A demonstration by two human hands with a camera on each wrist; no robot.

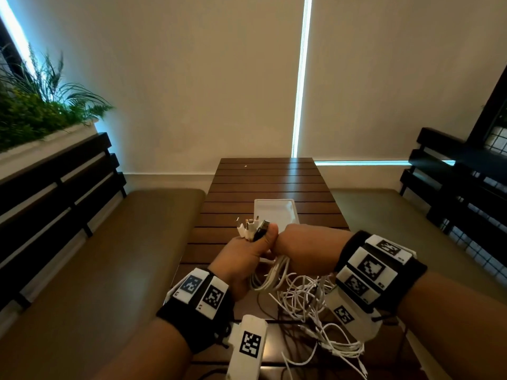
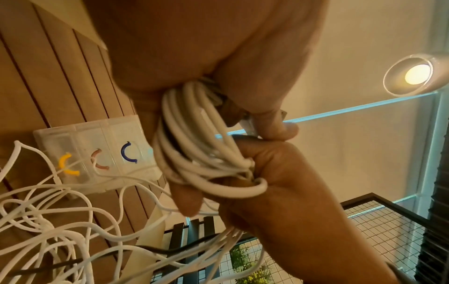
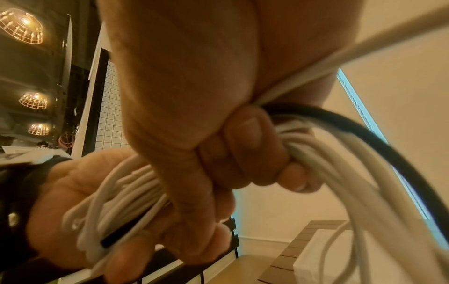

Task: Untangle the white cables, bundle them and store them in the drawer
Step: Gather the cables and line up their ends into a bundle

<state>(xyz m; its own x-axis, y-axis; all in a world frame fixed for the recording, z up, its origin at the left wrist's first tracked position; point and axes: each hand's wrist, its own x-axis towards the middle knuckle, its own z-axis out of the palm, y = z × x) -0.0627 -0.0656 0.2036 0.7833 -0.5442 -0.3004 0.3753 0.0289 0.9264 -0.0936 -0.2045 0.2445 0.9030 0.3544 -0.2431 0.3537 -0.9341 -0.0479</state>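
Note:
My left hand (image 1: 247, 256) grips a bunch of white cables (image 1: 271, 275) above the near end of the wooden table (image 1: 269, 182), with their plug ends (image 1: 251, 227) fanned out above the thumb. My right hand (image 1: 301, 250) is fisted round the same bunch right beside it. In the left wrist view the white cables (image 2: 199, 146) loop between the left hand (image 2: 243, 76) and the right hand (image 2: 279, 182). In the right wrist view the right hand (image 3: 243, 149) clenches white cables (image 3: 340, 173) and one black cable (image 3: 364, 130). A loose tangle (image 1: 315, 303) hangs below the hands. The small white drawer unit (image 2: 102, 155) stands on the table.
A white tray-like box (image 1: 277, 212) lies on the table just beyond the hands. Padded benches (image 1: 123, 256) flank the table on both sides, with dark slatted backs. A planter (image 1: 41, 111) sits at the far left, and a wire-mesh panel (image 2: 388, 230) on the right.

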